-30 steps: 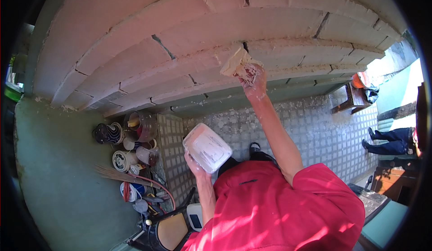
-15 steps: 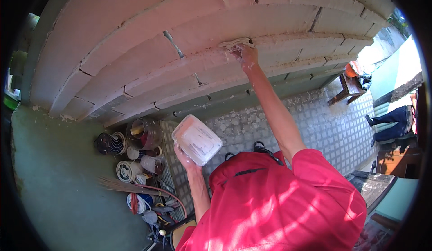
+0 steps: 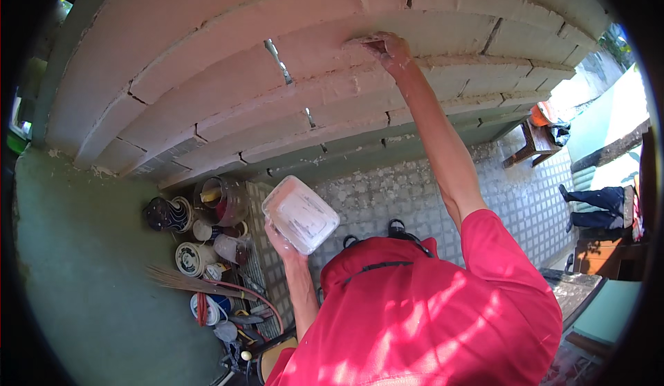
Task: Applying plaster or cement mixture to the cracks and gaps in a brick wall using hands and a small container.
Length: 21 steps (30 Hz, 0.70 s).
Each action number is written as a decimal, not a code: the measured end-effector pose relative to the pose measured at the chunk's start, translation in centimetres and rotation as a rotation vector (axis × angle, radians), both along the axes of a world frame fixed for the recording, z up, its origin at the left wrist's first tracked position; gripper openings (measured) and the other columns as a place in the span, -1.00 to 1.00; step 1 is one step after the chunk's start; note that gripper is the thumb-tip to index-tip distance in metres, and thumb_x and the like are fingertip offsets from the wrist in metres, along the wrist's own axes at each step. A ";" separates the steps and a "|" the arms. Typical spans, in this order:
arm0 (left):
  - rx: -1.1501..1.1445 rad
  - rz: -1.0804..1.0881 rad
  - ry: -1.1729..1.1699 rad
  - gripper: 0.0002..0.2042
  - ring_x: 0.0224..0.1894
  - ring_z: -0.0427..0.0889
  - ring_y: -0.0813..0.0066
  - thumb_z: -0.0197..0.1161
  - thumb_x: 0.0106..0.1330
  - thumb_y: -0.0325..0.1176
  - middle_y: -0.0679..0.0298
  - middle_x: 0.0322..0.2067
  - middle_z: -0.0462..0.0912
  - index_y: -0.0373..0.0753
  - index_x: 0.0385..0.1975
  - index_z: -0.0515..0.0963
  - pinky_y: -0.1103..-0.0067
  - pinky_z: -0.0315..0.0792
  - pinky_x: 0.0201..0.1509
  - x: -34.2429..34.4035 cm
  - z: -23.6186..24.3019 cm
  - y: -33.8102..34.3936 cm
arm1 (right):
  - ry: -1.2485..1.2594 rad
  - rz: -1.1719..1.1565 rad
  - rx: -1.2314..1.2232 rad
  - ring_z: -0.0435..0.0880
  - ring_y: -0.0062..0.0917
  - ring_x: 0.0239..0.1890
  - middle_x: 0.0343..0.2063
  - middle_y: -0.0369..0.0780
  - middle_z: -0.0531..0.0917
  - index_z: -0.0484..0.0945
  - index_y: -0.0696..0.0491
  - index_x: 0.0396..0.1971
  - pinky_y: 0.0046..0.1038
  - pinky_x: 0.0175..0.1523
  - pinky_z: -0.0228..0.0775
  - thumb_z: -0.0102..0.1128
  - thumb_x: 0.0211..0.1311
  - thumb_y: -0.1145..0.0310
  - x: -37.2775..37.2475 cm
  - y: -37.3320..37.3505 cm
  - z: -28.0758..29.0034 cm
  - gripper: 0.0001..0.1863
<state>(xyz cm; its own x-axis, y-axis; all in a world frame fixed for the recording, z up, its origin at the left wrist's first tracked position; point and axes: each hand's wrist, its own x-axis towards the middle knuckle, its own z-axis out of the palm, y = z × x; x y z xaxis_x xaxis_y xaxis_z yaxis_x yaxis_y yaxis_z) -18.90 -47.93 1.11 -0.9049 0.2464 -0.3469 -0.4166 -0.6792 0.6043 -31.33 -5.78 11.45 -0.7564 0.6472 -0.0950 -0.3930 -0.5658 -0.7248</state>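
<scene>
My left hand (image 3: pixel 286 241) grips a shallow white rectangular plastic tub (image 3: pixel 301 214) from its left side, tilted, with whitish putty smeared over its inside. My right arm reaches up to the block wall (image 3: pixel 443 34). Against a block face, my right hand (image 3: pixel 394 52) is closed round a thin flat putty spreader (image 3: pixel 366 41), mostly covered by the fingers and pale paste. Rough ridges and a few dark or light-filled gaps mark the joints between the blocks.
Buckets (image 3: pixel 194 259), a clear plastic tub (image 3: pixel 227 202), a twig broom (image 3: pixel 187 282) and a hose crowd the left corner. A wooden stool (image 3: pixel 532 144) stands at the right on the tiled floor (image 3: pixel 501 185). Dark trousers (image 3: pixel 598 209) hang farther right.
My right hand has moved up from the ridged joint onto the block face above, and slightly right. The lump of putty seen at its fingers is now spread thinner. My left hand keeps the tub nearly still.
</scene>
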 end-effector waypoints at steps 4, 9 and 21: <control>-0.021 -0.028 0.014 -0.55 -0.05 0.54 0.27 -0.19 0.35 -0.05 0.23 -0.05 0.51 -0.23 0.04 0.38 0.38 0.48 0.01 0.6 -0.1 0.1 | 0.107 0.000 0.132 0.63 -0.29 -0.30 -0.37 -0.06 0.58 0.48 0.29 -0.39 -0.28 -0.15 0.58 0.03 0.17 0.54 2.2 -1.1 1.2 -0.89; -0.006 0.046 -0.067 -0.55 -0.05 0.54 0.27 -0.20 0.35 -0.06 0.22 -0.05 0.51 -0.24 0.04 0.38 0.38 0.48 0.01 2.1 0.7 0.8 | -0.097 -0.113 0.094 0.64 -0.38 -0.46 -0.47 -0.07 0.60 0.51 0.31 -0.49 -0.35 -0.33 0.61 0.12 0.07 0.54 5.1 -3.2 -3.7 -0.89; -0.019 0.077 -0.050 -0.53 -0.04 0.54 0.25 -0.21 0.34 -0.02 0.22 -0.03 0.50 -0.22 0.06 0.37 0.35 0.47 0.02 1.7 0.5 2.2 | 0.008 -0.107 0.047 0.65 -0.37 -0.39 -0.47 -0.13 0.59 0.47 0.23 -0.41 -0.32 -0.28 0.57 0.10 0.09 0.53 0.9 -3.2 -2.3 -0.92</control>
